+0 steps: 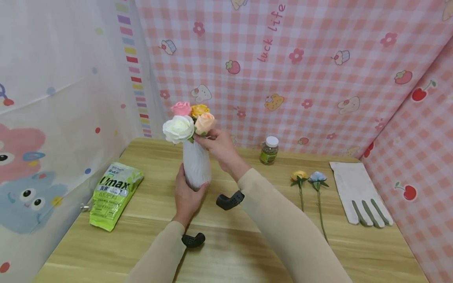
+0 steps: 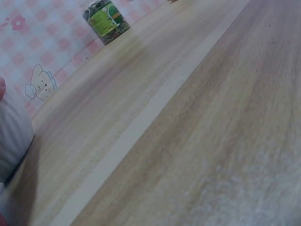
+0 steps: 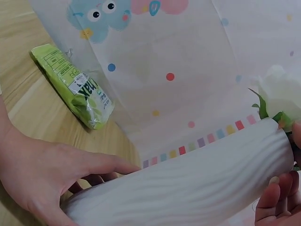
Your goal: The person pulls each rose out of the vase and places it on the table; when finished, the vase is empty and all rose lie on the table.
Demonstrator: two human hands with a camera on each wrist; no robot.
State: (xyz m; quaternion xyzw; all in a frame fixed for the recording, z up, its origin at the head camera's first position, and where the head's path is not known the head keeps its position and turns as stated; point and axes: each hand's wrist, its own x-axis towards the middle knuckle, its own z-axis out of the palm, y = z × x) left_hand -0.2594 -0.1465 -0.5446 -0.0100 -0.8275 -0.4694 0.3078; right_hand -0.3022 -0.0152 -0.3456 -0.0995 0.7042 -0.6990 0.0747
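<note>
A white ribbed vase (image 1: pixel 197 165) stands on the table, holding a white rose (image 1: pixel 178 129), a pink rose (image 1: pixel 181 108), a yellow rose (image 1: pixel 200 110) and a peach rose (image 1: pixel 205 123). My left hand (image 1: pixel 189 196) grips the vase low down, fingers and thumb on either side. Just under the peach bloom, at the vase's mouth, my right hand (image 1: pixel 222 149) pinches that rose; the exact grip on its stem is hidden. The right wrist view shows the left hand (image 3: pixel 51 179) around the vase's base. Only a strip of vase (image 2: pixel 13 134) enters the left wrist view.
A green fertilizer bag (image 1: pixel 115 196) lies at the left. Behind, near the patterned cloth, stands a white-lidded jar (image 1: pixel 269 151). On the right lie a yellow flower (image 1: pixel 299 175), a blue flower (image 1: pixel 317 177) and white gloves (image 1: pixel 359 192).
</note>
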